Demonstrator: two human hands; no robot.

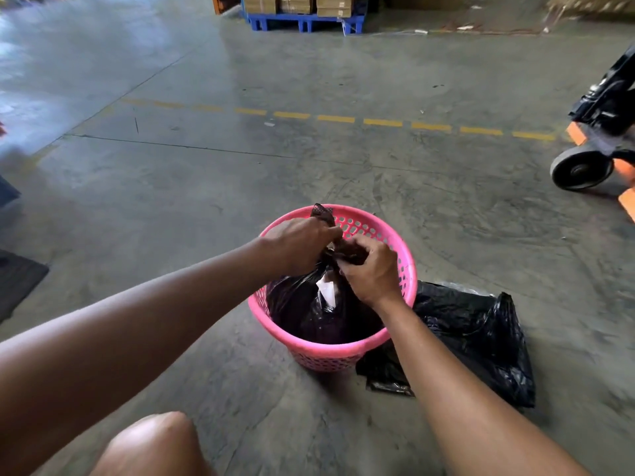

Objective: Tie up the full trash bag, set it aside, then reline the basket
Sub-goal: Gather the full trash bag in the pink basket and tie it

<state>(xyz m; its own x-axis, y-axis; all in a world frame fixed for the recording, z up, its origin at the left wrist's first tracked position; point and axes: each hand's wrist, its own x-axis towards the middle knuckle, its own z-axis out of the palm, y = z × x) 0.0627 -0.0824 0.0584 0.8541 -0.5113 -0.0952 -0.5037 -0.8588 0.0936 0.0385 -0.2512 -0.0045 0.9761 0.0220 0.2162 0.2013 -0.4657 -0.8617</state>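
Note:
A pink perforated basket [343, 348] stands on the concrete floor right in front of me. Inside it sits a full black trash bag [309, 310], with a white scrap showing through the film. My left hand [299, 245] and my right hand [371, 273] are both closed on the gathered neck of the bag above the basket, fingers meeting at the twisted top. One loose end of the bag sticks up behind my left hand. A second black bag [481, 338] lies flat and crumpled on the floor, touching the basket's right side.
A pallet jack [598, 146] with a black wheel and orange forks stands at the right. A blue pallet [302, 20] stacked with cardboard boxes is far ahead. A dashed yellow line [336, 119] crosses the floor. My knee [151, 444] is at the bottom.

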